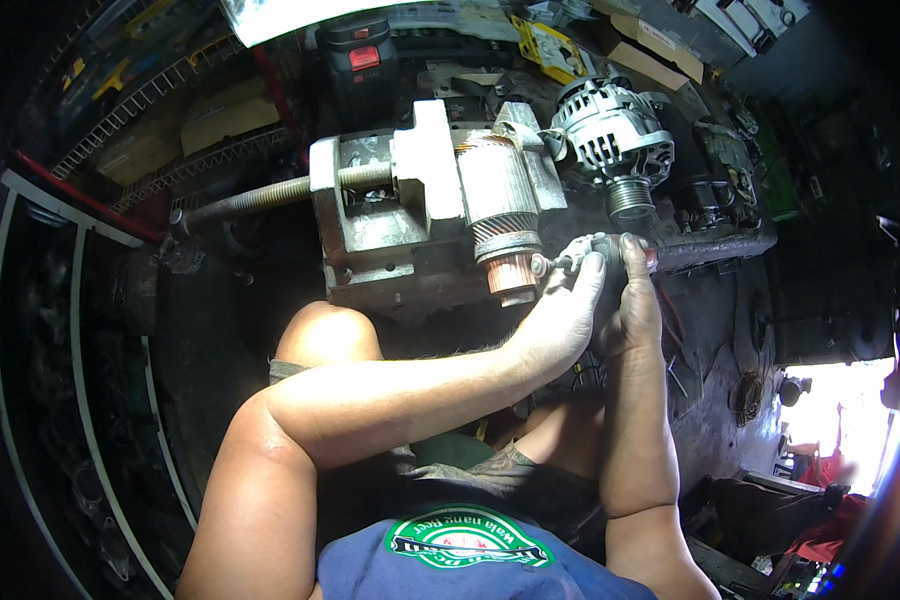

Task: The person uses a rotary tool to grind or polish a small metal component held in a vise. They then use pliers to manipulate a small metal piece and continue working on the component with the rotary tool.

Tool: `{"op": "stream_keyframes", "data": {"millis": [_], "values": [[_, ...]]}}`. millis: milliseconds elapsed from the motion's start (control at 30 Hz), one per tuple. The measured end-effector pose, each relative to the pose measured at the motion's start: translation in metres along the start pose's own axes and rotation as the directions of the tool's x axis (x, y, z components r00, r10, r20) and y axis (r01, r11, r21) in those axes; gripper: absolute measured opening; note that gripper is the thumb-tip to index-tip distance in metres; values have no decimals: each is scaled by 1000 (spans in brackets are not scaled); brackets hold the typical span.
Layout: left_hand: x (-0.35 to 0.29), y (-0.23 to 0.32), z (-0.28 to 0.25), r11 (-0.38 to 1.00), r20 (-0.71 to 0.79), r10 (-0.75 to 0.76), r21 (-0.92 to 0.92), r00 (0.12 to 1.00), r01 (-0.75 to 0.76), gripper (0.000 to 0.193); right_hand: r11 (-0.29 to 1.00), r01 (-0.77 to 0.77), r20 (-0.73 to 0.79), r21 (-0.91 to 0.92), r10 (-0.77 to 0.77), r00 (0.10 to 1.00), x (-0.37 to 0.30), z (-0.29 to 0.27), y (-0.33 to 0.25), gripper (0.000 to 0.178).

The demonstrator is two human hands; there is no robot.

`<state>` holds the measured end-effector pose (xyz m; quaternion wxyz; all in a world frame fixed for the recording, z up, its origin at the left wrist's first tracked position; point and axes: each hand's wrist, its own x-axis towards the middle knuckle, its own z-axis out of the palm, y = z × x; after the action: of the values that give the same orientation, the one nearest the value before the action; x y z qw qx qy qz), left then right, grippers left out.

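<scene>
A metal bench vise (435, 180) clamps an armature (490, 185), tilted with its copper commutator (511, 274) toward me. Just right of the commutator is a small hand tool (610, 252) with a dark body, a pale metal nose and a small round tip; its exact kind is unclear. My left hand (562, 312) is closed around the tool's near side, its fingers partly hidden underneath. Wrapped on the tool's right part is my right hand (634, 300), thumb on top. The round tip sits at the commutator's edge; whether it touches, I cannot tell.
An alternator (610, 130) with a ribbed pulley (630, 198) stands on the bench right of the vise. The vise's long threaded screw (260, 195) juts out left. Behind are a black case with a red part (365, 58) and a yellow object (550, 50). Wire shelving (170, 130) lines the left.
</scene>
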<state>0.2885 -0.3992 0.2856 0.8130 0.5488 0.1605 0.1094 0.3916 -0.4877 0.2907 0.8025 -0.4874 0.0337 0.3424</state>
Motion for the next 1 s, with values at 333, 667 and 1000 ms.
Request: {"op": "stream_keyframes", "data": {"millis": [333, 667, 1000], "values": [[-15, 3, 5, 999, -60, -23, 26, 998, 24, 61, 999, -31, 17, 8, 31, 999, -1, -14, 4, 40], [-14, -2, 5, 995, -46, -98, 12, 994, 98, 61, 1000, 1, 50, -5, -1, 999, -8, -9, 4, 42], [-12, -4, 9, 999, -83, -26, -38, 996, 23, 60, 999, -12, 17, 50, 11, 1000, -3, -12, 5, 37]]}}
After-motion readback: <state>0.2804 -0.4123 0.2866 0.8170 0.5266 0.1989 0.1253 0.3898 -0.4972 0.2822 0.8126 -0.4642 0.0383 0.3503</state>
